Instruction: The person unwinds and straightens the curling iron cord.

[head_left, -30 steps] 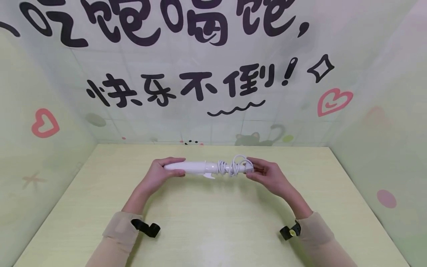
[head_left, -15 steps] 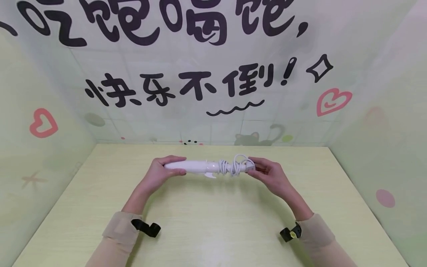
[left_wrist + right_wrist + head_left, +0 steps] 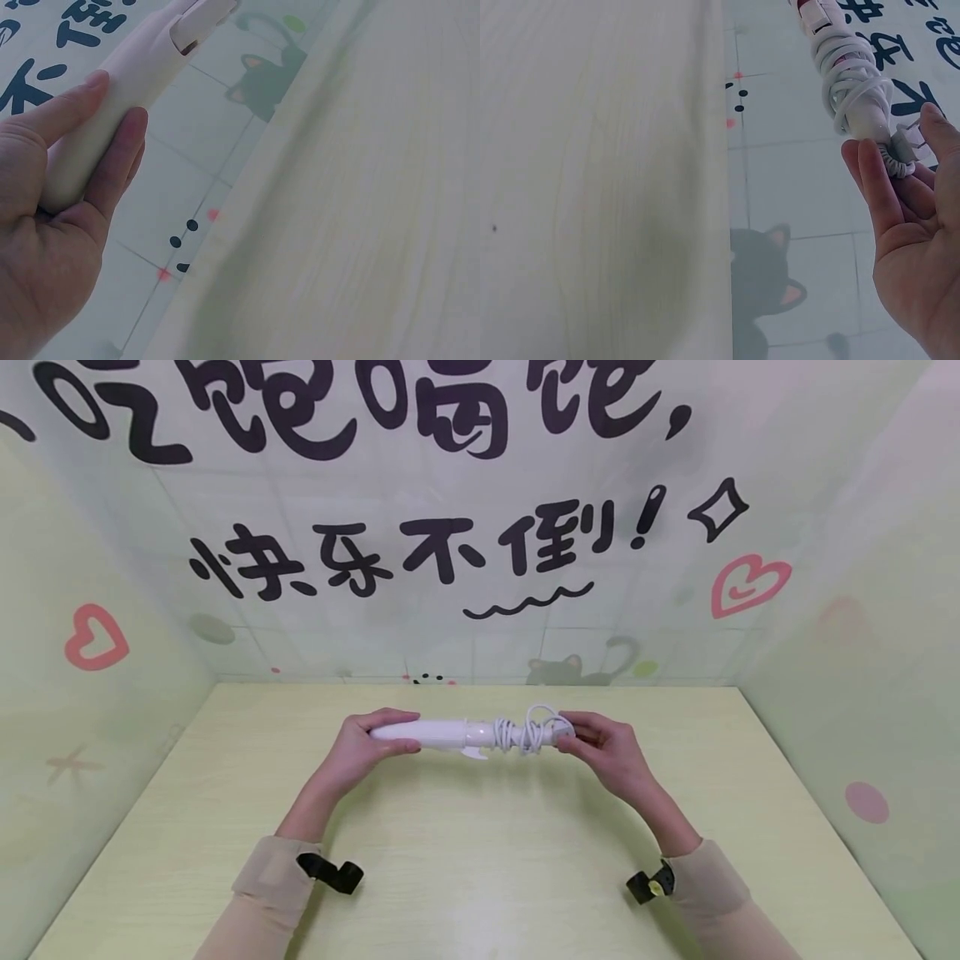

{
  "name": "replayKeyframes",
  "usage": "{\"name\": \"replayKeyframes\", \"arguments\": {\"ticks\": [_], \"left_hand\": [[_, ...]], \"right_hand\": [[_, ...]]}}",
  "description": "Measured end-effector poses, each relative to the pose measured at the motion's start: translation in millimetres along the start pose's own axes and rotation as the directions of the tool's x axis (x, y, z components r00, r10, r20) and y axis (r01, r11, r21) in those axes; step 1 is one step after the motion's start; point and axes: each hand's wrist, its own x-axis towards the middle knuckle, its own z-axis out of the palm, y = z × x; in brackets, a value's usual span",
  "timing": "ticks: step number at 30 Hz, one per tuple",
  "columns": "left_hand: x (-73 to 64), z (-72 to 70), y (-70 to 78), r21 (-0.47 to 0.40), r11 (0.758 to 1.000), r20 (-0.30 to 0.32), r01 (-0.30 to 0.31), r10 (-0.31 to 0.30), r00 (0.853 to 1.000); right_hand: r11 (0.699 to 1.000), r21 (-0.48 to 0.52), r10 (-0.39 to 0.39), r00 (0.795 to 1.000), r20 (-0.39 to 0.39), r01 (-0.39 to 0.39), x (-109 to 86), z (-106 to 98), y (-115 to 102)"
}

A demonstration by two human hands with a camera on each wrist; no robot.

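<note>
- The long white plastic rod-shaped appliance (image 3: 438,733) is held level above the pale wood-grained table (image 3: 480,843), spanning both hands.
- The left hand (image 3: 358,750) has its grip around the thick rounded end, thumb on one side, fingers on the other.
- The right hand (image 3: 613,757) has its grip narrowed on the thinner end, beside the white plug with metal prongs (image 3: 905,146).
- A glossy white cord (image 3: 851,71) is coiled around the thinner part, with one loop standing out.
</note>
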Motion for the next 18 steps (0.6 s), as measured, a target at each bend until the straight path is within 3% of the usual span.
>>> {"name": "replayKeyframes", "arguments": {"ticks": [18], "left_hand": [[-1.9,1.6,1.6,0.008,0.999,-0.015,-0.039,0.039,0.999]], "right_hand": [[0.999,-0.020,0.047,0.996,-0.074,-0.049,-1.1,5.5,-8.2]]}}
